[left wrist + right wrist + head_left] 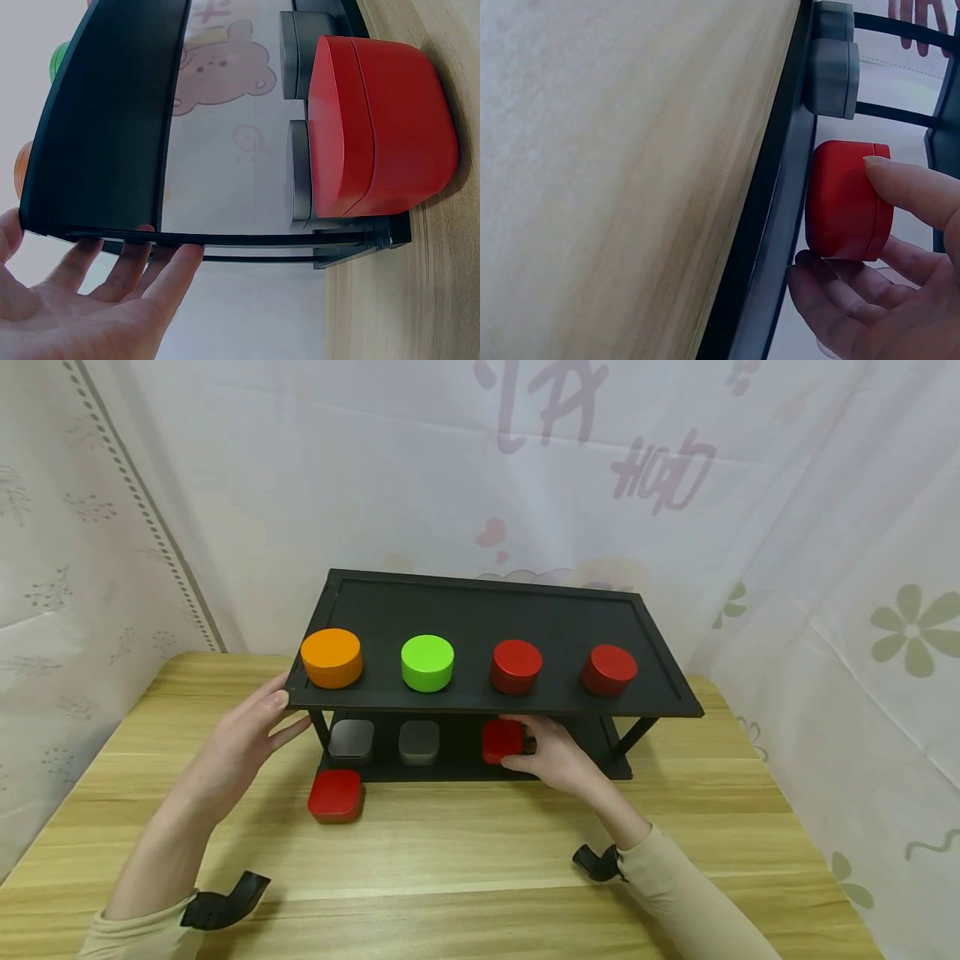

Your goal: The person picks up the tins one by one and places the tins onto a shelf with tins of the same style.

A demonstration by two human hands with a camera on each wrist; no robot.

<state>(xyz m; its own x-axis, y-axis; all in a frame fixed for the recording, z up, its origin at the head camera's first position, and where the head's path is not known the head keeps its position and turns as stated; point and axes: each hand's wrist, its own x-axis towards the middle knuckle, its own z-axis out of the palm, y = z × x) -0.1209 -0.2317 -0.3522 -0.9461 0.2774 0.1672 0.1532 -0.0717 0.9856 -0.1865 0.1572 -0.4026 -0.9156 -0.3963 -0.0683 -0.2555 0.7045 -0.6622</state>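
A two-tier black shelf [480, 610] stands on the wooden table. My left hand [236, 747] holds its upper board at the left front corner, thumb at the top edge and fingers reaching beneath. On the lower tier, my right hand [558, 756] grips a red rounded-square box [844, 199] between thumb and fingers. Two grey rounded-square boxes, the left one [351, 741] and the inner one [418, 742], sit left of it on that tier. Another red rounded-square box [335, 796] rests on the table by the shelf's left front.
Along the upper tier's front stand an orange round box [332, 658], a green round box [427, 663] and two red round boxes, one [516, 667] left of the other [609, 671]. Shelf legs flank the lower tier. A printed white curtain [450, 485] hangs behind the table [465, 877].
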